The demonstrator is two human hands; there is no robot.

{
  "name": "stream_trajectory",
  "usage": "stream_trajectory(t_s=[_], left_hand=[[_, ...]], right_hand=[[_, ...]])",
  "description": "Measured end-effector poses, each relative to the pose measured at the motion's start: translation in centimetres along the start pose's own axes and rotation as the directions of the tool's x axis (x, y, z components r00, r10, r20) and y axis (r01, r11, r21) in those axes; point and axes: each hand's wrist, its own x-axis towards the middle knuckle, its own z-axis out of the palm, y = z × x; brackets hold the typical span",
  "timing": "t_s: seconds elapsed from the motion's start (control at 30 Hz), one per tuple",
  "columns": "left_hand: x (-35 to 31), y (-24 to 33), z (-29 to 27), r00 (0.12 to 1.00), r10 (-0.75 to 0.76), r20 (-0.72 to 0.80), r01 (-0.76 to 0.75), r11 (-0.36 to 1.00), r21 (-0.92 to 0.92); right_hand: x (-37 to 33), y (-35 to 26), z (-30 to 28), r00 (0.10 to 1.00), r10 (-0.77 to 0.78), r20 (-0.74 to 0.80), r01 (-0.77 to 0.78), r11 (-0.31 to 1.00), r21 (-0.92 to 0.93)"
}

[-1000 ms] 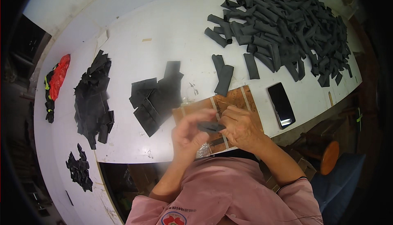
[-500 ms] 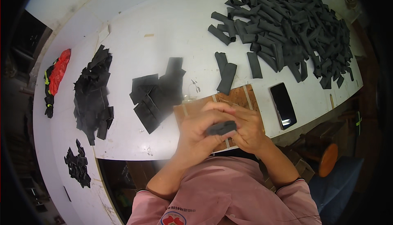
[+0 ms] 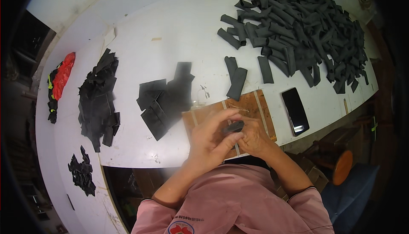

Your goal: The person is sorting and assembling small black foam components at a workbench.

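Observation:
A small dark grey fabric tube (image 3: pixel 233 127) is between my hands, over a brown wooden board (image 3: pixel 250 103) with pale strips. My right hand (image 3: pixel 255 138) is closed around the tube's right side; most of that grip is hidden by its own fingers. My left hand (image 3: pixel 206 138) curves loosely about the tube, thumb below and fingers above, with a gap between them. Whether the left fingertips touch the tube, I cannot tell. Flat black fabric pieces (image 3: pixel 164 100) lie left of the board. Two tubes (image 3: pixel 237 83), one across the other, rest just beyond it.
A large heap of dark tubes (image 3: pixel 294 29) covers the far right of the white table (image 3: pixel 140 63). Right of the board lies a black phone (image 3: pixel 295 111). Farther left are a pile of black fabric (image 3: pixel 97 102), smaller scraps (image 3: pixel 82 172) and a red bag (image 3: pixel 64 76).
My left hand has loosened, its thumb and fingers spreading apart. The tube now shows less and sits slightly higher, by the right hand. Things on the table have stayed put.

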Motion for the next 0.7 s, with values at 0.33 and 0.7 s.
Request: stream_trajectory(t_s=[0.33,0.7], left_hand=[[-1.5,-0.4,-0.8,0.976,-0.041,-0.212,-0.118,0.722,-0.682],[-0.8,-0.2,-2.2,0.972,0.007,-0.236,-0.084,0.945,-0.317]], right_hand=[[2.9,-3.7,-3.9,0.996,-0.067,0.051,0.073,0.991,-0.111],[2.6,-3.7,-2.9,0.995,-0.019,0.099,0.036,0.983,-0.18]])
